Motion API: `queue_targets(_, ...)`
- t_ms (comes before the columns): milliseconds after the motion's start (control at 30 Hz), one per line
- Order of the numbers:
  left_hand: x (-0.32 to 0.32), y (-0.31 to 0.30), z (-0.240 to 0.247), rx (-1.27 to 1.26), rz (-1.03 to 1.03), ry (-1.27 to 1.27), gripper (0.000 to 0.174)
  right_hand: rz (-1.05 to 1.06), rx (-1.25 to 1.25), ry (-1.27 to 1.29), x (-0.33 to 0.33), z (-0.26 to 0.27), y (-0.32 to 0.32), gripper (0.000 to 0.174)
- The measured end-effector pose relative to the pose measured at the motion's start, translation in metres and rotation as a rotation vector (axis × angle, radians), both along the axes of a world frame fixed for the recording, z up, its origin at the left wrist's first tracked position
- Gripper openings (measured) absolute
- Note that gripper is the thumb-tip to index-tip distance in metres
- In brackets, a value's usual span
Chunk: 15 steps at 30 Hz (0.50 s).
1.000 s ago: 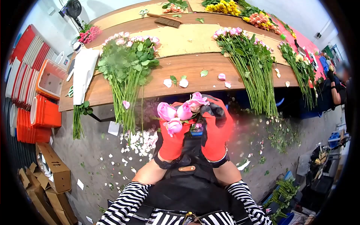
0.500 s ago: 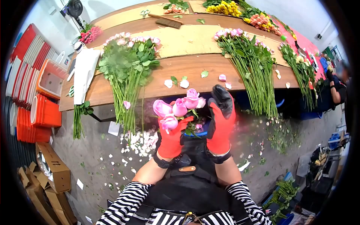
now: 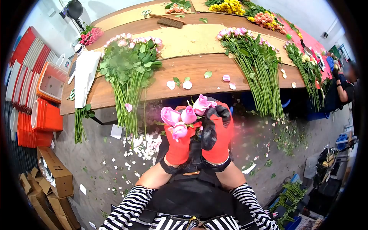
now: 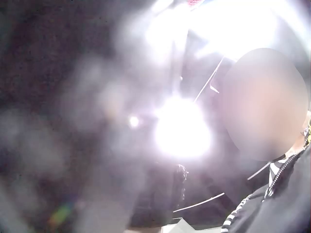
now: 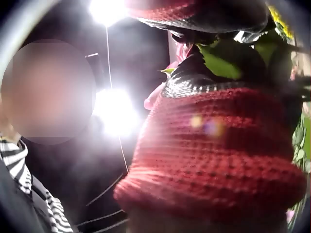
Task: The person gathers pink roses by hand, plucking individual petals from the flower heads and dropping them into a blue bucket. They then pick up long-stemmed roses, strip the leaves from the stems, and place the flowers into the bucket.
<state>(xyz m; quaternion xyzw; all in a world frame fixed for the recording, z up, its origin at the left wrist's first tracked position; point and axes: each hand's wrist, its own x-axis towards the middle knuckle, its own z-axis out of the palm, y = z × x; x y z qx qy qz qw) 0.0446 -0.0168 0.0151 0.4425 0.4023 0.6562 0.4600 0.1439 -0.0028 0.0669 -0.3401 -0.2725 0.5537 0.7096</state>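
Observation:
My left hand (image 3: 179, 143), in a red and black glove, grips a small bunch of pink roses. Three blooms (image 3: 178, 119) cluster over its fingers, and their stems are hidden below. Another pink rose (image 3: 201, 104) stands at the right of the bunch. Against that bloom my right hand (image 3: 217, 132), gloved alike, has its fingers curled and pinches at its outer petals. In the right wrist view the red knit glove (image 5: 218, 145) fills the middle, with a green leaf (image 5: 221, 60) and a bit of pink bloom beyond it. Glare hides the hands in the left wrist view.
Bunches of pink roses (image 3: 132, 61) and more long-stemmed roses (image 3: 255, 69) lie on the wooden table (image 3: 191, 69), stems over its edge. Loose petals (image 3: 187, 84) and a brush (image 3: 170, 22) lie there too. Orange crates (image 3: 51, 82) stand left. Another person (image 3: 345, 88) is far right.
My right hand spread and drew away to the right half a second ago. Now it is back at the right-hand rose, fingers curled again. The left hand keeps its hold on the bunch.

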Motion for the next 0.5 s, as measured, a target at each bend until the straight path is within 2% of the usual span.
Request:
queue_targets(67,0.001,-0.001,-0.007,0.051,0.032,0.092,0.037,0.075,-0.008,0.103,0.003,-0.008,0.002,0.012)
queue_targets(167,0.003,-0.001,-0.003,0.02,0.068,0.121,0.033,0.087,0.074,0.108,0.003,-0.014,0.006,0.01)
queue_targets(267,-0.013,0.006,-0.01,0.028,0.054,0.209,0.018,-0.016,0.095,-0.214,0.012,-0.028,0.014,0.014)
queue_targets(300,-0.011,0.006,-0.009,-0.054,0.077,0.085,0.018,-0.064,0.081,-0.321,0.013,-0.026,0.015,0.015)
queue_targets(367,-0.017,0.009,-0.004,0.031,0.096,0.206,0.024,-0.024,0.012,-0.209,0.019,-0.014,0.018,0.018)
queue_targets(400,-0.019,0.01,-0.002,0.057,0.106,0.239,0.027,-0.072,0.071,-0.28,0.024,-0.02,0.023,0.035)
queue_targets(500,-0.02,0.013,0.0,0.037,0.049,0.152,0.034,-0.056,0.101,-0.42,0.025,0.009,0.02,0.036)
